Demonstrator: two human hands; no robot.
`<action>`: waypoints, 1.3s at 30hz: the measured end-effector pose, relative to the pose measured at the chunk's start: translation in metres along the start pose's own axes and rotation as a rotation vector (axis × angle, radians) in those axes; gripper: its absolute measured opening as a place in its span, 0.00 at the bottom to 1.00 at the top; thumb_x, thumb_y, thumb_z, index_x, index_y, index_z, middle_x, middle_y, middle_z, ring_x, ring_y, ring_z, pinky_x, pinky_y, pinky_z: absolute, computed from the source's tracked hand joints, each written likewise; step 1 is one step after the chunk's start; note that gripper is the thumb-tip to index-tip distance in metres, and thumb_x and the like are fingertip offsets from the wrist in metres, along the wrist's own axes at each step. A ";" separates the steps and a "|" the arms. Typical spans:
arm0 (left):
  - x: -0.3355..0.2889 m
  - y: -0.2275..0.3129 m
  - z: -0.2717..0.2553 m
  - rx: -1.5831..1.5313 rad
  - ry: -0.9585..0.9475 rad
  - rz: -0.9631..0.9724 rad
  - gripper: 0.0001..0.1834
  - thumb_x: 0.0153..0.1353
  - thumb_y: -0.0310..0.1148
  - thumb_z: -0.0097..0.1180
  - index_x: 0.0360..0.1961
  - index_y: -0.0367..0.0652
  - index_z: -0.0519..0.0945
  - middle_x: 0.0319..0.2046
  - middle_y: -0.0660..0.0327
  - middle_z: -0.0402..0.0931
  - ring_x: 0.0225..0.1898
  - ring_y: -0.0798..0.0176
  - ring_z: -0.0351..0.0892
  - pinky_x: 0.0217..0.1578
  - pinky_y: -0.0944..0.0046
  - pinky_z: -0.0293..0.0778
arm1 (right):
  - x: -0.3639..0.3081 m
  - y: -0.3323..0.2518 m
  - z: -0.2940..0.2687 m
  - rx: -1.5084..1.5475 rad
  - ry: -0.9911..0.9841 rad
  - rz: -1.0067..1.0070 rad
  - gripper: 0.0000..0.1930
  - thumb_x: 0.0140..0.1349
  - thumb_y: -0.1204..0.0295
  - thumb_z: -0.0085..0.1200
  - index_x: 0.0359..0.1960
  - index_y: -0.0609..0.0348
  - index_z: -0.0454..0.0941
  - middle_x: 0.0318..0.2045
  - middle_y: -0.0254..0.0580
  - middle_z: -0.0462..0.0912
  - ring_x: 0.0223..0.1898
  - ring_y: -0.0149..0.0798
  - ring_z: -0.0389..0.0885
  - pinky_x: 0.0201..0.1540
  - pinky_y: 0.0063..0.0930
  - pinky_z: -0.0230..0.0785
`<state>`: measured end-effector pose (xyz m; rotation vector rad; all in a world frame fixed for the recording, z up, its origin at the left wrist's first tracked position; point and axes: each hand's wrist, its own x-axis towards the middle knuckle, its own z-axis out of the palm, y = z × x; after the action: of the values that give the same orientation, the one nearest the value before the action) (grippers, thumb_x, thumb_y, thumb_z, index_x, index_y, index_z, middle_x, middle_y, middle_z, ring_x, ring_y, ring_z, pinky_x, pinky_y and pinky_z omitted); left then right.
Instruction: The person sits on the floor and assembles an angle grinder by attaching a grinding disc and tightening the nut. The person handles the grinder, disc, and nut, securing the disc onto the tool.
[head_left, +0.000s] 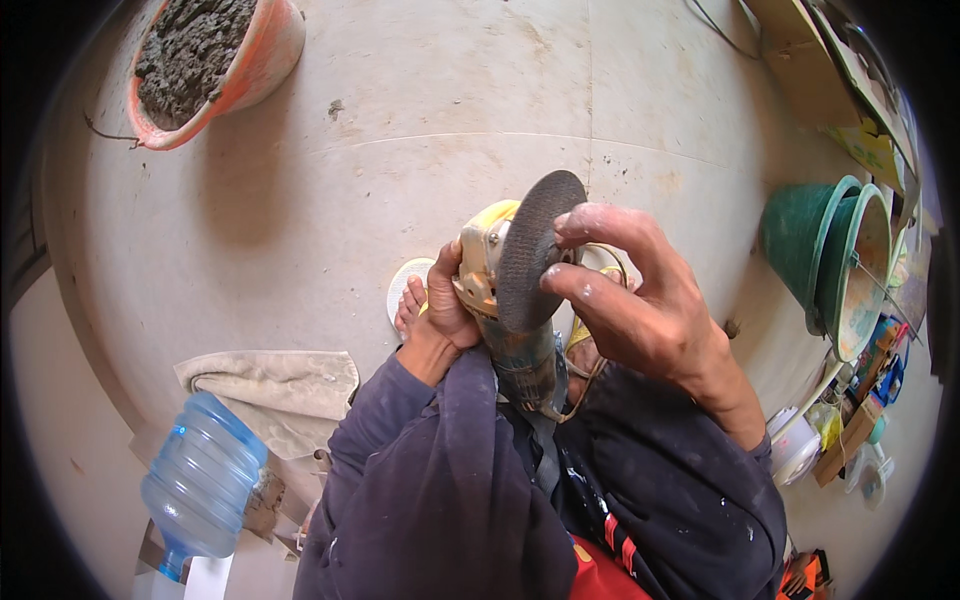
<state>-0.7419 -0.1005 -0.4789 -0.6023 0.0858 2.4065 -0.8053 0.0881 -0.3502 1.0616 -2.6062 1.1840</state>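
Observation:
An angle grinder is held upright in front of my body, its dark cutting disc facing right. My left hand wraps round the left side of the grinder's head. At the disc's centre, the thumb and fingertips of my right hand pinch at the middle fitting. The fitting is mostly hidden behind the fingers. Whitish dust marks the right fingertips. A cord loops near the grinder's lower end, beside my right wrist.
An orange bucket of wet grey mortar stands at the upper left. Green buckets, nested together, lie at the right near assorted tools. A blue water bottle and a beige towel are at the lower left. My sandalled feet are beneath the grinder.

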 end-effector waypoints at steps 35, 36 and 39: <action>-0.005 0.002 -0.002 0.108 0.054 0.014 0.40 0.57 0.63 0.49 0.60 0.41 0.66 0.55 0.50 0.70 0.54 0.52 0.73 0.51 0.50 0.76 | -0.013 0.004 -0.014 0.861 0.281 0.564 0.14 0.43 0.86 0.66 0.31 0.67 0.74 0.47 0.49 0.68 0.50 0.49 0.78 0.50 0.36 0.77; -0.005 0.002 -0.001 0.084 0.071 0.022 0.40 0.57 0.63 0.49 0.60 0.41 0.66 0.55 0.49 0.70 0.54 0.52 0.74 0.51 0.50 0.76 | -0.015 0.006 -0.012 0.824 0.271 0.526 0.14 0.43 0.86 0.67 0.30 0.67 0.74 0.47 0.49 0.68 0.49 0.48 0.79 0.49 0.36 0.77; -0.004 0.002 0.002 0.039 0.082 0.031 0.40 0.57 0.61 0.50 0.60 0.41 0.66 0.55 0.50 0.71 0.53 0.52 0.75 0.52 0.50 0.75 | -0.014 0.004 -0.004 0.672 0.256 0.465 0.13 0.43 0.83 0.69 0.26 0.65 0.75 0.45 0.50 0.71 0.46 0.47 0.81 0.49 0.36 0.78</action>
<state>-0.7407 -0.1041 -0.4756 -0.6858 0.1774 2.4041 -0.7983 0.1005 -0.3552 0.2934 -2.3509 2.2249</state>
